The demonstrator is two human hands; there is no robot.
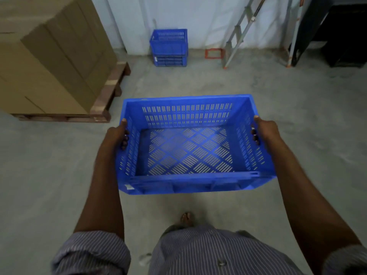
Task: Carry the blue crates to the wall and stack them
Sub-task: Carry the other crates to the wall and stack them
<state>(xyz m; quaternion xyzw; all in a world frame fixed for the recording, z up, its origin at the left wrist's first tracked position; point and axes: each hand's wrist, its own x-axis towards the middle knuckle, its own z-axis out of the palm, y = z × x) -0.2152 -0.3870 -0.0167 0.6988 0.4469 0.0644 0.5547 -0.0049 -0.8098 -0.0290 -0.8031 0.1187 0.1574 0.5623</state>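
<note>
Carrying an empty blue crate [190,143] level in front of the body, the person holds it by its two short ends, open side up, which keeps it balanced and leaves the view ahead clear. The left hand [117,134] grips the left end wall: the thumb lies along the top rim and the fingers [125,138] curl in through the slotted side, so the hold is a firm clasp and not a flat press. The right hand [265,131] mirrors it on the right end wall, thumb up on the rim and fingers hooked into the slots. Both forearms reach forward and slightly inward from rolled-up striped sleeves [89,253], elbows bent, wrists roughly straight, so the load hangs between them above the concrete floor [49,175].

Straight ahead, against the pale wall [198,16], a stack of blue crates [168,47] already stands, two as far as can be told, the upper one seated squarely on the lower. It is well apart from the carried crate, so the step in hand looks like the walk over, with the setting-down not yet begun. Matching the long side to the stack would probably make seating easiest.

To the left, cardboard boxes [53,56] sit on a wooden pallet [107,96]; to the right of the stack a metal ladder [242,30] leans at the wall, with a small red frame [214,53] on the floor beside its foot. One bare foot [186,219] shows below the crate.
</note>
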